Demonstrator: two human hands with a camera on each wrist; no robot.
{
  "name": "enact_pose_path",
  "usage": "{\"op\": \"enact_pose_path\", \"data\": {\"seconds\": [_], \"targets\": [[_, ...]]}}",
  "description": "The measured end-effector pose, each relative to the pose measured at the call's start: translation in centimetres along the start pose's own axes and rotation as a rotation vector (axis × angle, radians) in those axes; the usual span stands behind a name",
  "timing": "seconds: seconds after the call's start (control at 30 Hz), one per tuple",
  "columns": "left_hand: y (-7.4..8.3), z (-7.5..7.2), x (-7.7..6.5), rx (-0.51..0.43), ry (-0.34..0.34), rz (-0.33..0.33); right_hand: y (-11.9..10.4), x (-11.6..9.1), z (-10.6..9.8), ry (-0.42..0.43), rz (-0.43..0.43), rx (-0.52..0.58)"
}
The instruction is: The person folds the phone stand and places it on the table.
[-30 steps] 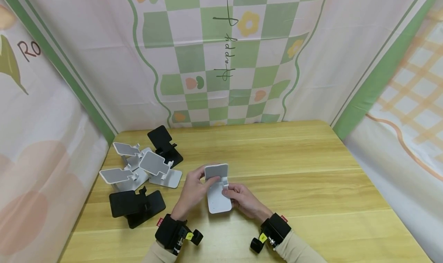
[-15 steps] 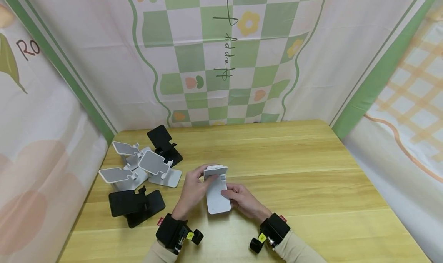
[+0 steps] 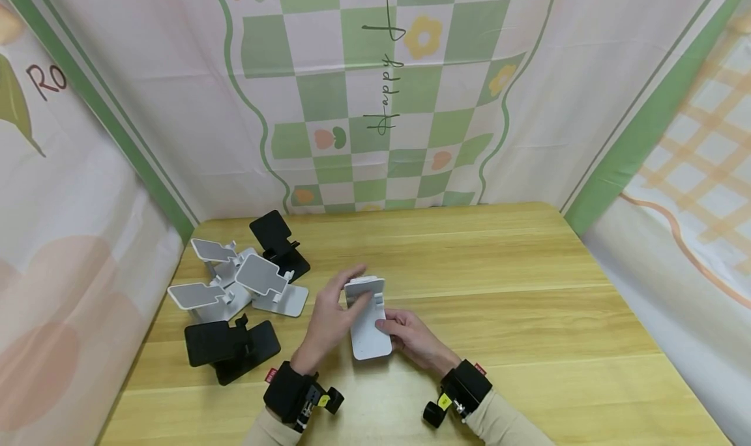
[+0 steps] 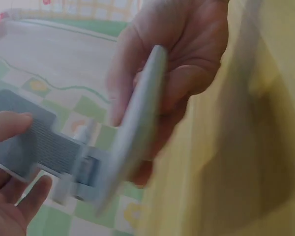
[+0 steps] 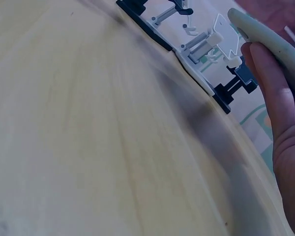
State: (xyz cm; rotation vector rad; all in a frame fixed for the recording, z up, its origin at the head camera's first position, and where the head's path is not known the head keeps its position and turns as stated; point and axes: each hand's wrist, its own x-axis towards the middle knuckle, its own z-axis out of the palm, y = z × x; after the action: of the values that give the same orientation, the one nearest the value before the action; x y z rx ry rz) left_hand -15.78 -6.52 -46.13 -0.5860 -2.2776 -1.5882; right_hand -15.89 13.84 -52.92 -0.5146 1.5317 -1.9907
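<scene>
A white phone stand (image 3: 371,332) with a grey-padded upper plate is held above the table between both hands. My right hand (image 3: 413,338) grips the base along its right edge, thumb on the face and fingers behind. My left hand (image 3: 331,315) is at the upper plate, thumb across its grey pad (image 4: 19,142) and other fingers partly hidden behind; the index finger sticks up past the top edge. The left wrist view has the base edge-on in the right hand (image 4: 179,54). In the right wrist view, only part of the base (image 5: 270,39) shows above the right fingers.
Several phone stands stand at the table's left: white ones with grey pads (image 3: 261,276), a black one (image 3: 272,234) behind and another black one (image 3: 217,345) nearer. The wooden table (image 3: 528,289) extends right. A patterned cloth (image 3: 411,126) hangs along the back edge.
The upper plate of the held stand has tilted forward towards the base. My left index finger has lifted away from the plate's top edge. The right hand keeps its grip almost unmoved.
</scene>
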Motion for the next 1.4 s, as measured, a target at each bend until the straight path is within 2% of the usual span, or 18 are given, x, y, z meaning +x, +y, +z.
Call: {"op": "enact_pose_path", "data": {"seconds": [0.23, 0.3, 0.37, 0.57, 0.77, 1.27, 1.4], "targets": [[1.9, -1.4, 0.8, 0.233, 0.048, 0.28, 0.1, -0.1, -0.1, 0.025, 0.016, -0.01], [2.5, -1.7, 1.0, 0.314, 0.039, 0.342, 0.2, -0.1, -0.1, 0.032, 0.017, -0.012], [3.1, -1.9, 1.1, 0.398, 0.023, 0.375, 0.3, 0.0, -0.2, 0.037, 0.018, -0.016], [4.1, -2.0, 1.0, 0.582, -0.036, 0.366, 0.4, 0.0, -0.2, 0.042, 0.012, -0.03], [4.1, -1.6, 0.8, 0.647, -0.06, 0.346, 0.4, -0.1, -0.2, 0.058, 0.014, -0.04], [3.3, -1.0, 0.4, 0.692, 0.056, 0.418, 0.2, 0.1, 0.5, 0.133, 0.025, -0.002], [3.0, -0.8, 0.3, 0.686, 0.079, 0.456, 0.0, 0.4, 0.4, 0.168, 0.041, 0.013]]}}
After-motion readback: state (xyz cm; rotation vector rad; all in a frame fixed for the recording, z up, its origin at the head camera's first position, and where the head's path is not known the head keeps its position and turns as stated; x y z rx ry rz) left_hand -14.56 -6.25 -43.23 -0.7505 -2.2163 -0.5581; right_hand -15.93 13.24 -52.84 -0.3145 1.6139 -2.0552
